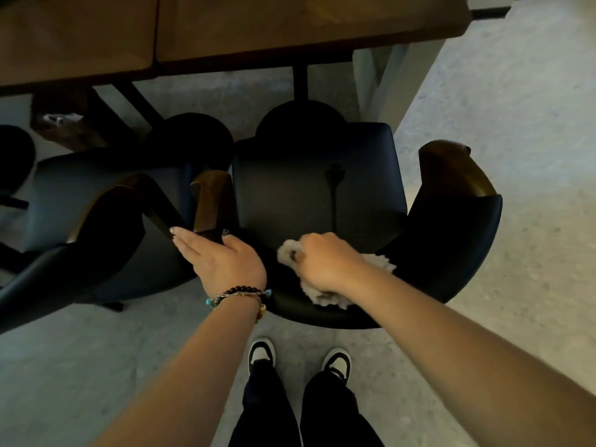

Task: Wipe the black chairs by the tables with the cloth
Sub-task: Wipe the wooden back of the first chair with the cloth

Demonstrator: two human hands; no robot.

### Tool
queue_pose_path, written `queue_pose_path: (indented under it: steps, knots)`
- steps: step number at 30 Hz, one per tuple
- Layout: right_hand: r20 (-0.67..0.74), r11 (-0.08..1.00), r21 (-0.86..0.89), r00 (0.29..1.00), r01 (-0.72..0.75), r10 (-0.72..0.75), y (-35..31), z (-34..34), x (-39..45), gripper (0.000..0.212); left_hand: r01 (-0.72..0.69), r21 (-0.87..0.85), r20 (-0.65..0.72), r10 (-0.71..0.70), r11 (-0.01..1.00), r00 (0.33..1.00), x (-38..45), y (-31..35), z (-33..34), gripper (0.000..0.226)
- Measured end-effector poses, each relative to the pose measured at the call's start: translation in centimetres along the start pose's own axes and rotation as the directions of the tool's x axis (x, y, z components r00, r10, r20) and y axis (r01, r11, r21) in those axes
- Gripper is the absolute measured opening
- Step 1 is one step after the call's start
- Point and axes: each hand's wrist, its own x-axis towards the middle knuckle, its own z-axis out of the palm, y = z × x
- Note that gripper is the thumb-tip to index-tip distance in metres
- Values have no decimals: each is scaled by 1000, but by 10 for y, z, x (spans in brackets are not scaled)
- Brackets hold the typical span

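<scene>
The right hand point(325, 262) is curled over a pale fluffy cloth point(317, 296), bunching it under the knuckles and pressing it onto the curved top of the backrest of a black chair point(316, 188) in the middle of the frame. Cloth shows on both sides of the fist and below the wrist. The left hand point(222, 261) lies on the same backrest further left, where it meets the armrest, fingers straight and close together, thumb spread; it seems to steady the chair rather than grasp it, and it wears beaded bracelets point(240, 295) at the wrist.

To wipe well here, I would keep the cloth flat under the palm instead of balled, follow the curve of the backrest toward the right armrest point(451, 175), then go down into the seat, where a dark mark or seam runs through the middle. The bracing hand will need to shift so its patch gets wiped too.

A second black chair point(80, 201) stands just beside at centre left, its armrest nearly touching this one, so the gap between them is tight. Wooden tables point(225, 30) fill the upper frame, with both chairs pulled out below their edge. The person's shoes point(263, 353) stand on the grey floor at the bottom centre.
</scene>
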Motion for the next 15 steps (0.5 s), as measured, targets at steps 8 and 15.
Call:
queue_pose_path:
  steps: [8, 15]
  knots:
    - [-12, 986, -139, 995, 94, -96, 28, 3, -14, 6, -389, 484, 233, 313, 783, 921, 6, -7, -2, 82]
    - [-95, 982, -145, 986, 123, -138, 48, 5, -17, 12, -536, 602, 390, 368, 591, 844, 33, -5, -2, 81]
